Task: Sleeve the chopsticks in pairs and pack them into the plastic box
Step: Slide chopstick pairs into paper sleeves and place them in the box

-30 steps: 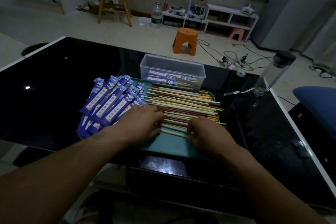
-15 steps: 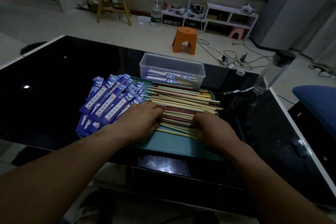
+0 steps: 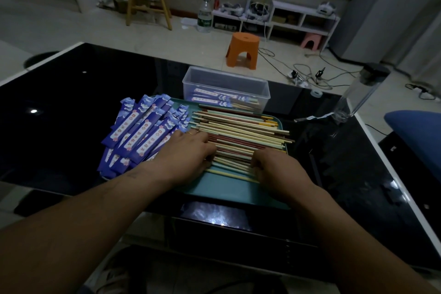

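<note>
Black glass surface (image 3: 71,102), dim light. Far L on the teal tray (image 3: 229,188): fanned pile of blue paper sleeves (image 3: 145,133), some hanging over the tray's L edge onto the surface. L hand (image 3: 188,153) palm down just R of the sleeves, wrist over their near ends, fingers loosely bent and lying on the L ends of the loose chopsticks (image 3: 238,133); grip slack, nothing clasped that I can see; yellow ring (image 3: 191,133) on one finger. Chopsticks = mixed cream/red/yellow/green stack lying L-R across the tray's middle, R tips past the tray's R rim. Clear plastic box (image 3: 225,83) sits behind the tray, touching or just off its far edge, lid off, w/ a few sleeved pairs (image 3: 214,98) flat inside. R hand (image 3: 274,167) on the near sticks, fingers curled down, tips hidden; can't tell if the grip has a stick or just presses. Clear bottle w/ dark cap (image 3: 358,95) at the surface's R edge, well apart from the tray.
</note>
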Available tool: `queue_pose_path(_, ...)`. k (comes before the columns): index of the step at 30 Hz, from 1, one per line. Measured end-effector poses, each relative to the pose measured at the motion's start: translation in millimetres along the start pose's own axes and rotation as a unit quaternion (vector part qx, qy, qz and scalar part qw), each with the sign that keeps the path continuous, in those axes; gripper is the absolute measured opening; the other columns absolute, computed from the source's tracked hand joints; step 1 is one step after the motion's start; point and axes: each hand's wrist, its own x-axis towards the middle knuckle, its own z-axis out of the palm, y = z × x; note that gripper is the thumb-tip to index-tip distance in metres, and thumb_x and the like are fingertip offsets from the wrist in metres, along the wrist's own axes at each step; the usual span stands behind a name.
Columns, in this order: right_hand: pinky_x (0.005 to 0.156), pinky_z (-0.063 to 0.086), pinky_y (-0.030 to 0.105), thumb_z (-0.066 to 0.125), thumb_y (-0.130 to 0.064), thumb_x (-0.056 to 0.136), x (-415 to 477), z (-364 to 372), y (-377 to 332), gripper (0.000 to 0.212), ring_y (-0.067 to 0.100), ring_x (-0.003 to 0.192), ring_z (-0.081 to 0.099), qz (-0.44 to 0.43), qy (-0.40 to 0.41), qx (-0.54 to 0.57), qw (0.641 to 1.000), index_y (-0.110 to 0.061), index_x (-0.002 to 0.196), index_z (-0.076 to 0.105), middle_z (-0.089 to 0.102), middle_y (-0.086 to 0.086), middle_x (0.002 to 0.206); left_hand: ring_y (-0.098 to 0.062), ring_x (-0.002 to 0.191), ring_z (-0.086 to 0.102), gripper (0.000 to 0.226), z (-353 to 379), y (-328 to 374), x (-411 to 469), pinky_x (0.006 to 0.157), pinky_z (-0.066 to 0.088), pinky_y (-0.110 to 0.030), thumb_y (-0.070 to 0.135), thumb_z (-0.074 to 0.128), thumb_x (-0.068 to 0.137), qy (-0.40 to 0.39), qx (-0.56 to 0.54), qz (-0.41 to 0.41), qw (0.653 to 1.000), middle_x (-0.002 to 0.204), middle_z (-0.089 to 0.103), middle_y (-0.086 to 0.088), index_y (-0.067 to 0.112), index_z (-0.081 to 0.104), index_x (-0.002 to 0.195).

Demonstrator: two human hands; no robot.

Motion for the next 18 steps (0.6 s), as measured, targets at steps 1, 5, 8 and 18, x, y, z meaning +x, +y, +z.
queue_pose_path(1,0.071,0.048,0.034,0.057,-0.029,0.096,0,0,0,0.008,0.024,0.091,0.062,0.000,-0.001,-0.003,1.000,-0.026,0.095,0.064,0.065,-0.002,0.099,-0.022,0.115,0.049,0.019,0,0,0,0.093,0.037,-0.041,0.045,0.054,0.098,-0.005,0.002,0.002,1.000,0.114,0.053,0.005,0.034,0.062,0.112)
queue_pose_path(5,0.069,0.045,0.033,0.056,-0.030,0.098,2,-4,-4,0.012,0.022,0.091,0.060,-0.003,-0.024,-0.022,0.999,-0.025,0.100,0.067,0.063,-0.002,0.101,-0.023,0.115,0.050,0.018,0,-1,0,0.095,0.036,-0.043,0.041,0.050,0.101,-0.021,0.005,0.017,1.000,0.114,0.054,0.003,0.031,0.059,0.113)
queue_pose_path(8,0.069,0.038,0.032,0.056,-0.031,0.099,4,-6,-8,0.007,0.021,0.085,0.053,-0.016,-0.051,-0.034,0.998,-0.026,0.095,0.057,0.052,-0.002,0.097,-0.021,0.112,0.049,0.005,1,-4,-3,0.095,0.033,-0.042,0.035,0.050,0.101,-0.033,-0.007,0.030,0.999,0.114,0.055,0.003,0.032,0.049,0.104)
queue_pose_path(18,0.083,0.050,0.041,0.056,-0.023,0.099,1,-18,5,0.006,0.024,0.094,0.056,-0.046,-0.042,0.042,0.997,-0.026,0.097,0.061,0.057,-0.001,0.102,-0.024,0.108,0.056,0.036,0,-10,-4,0.077,0.037,-0.032,0.019,0.050,0.102,-0.048,-0.128,0.033,0.990,0.130,0.049,-0.003,0.027,0.046,0.137)
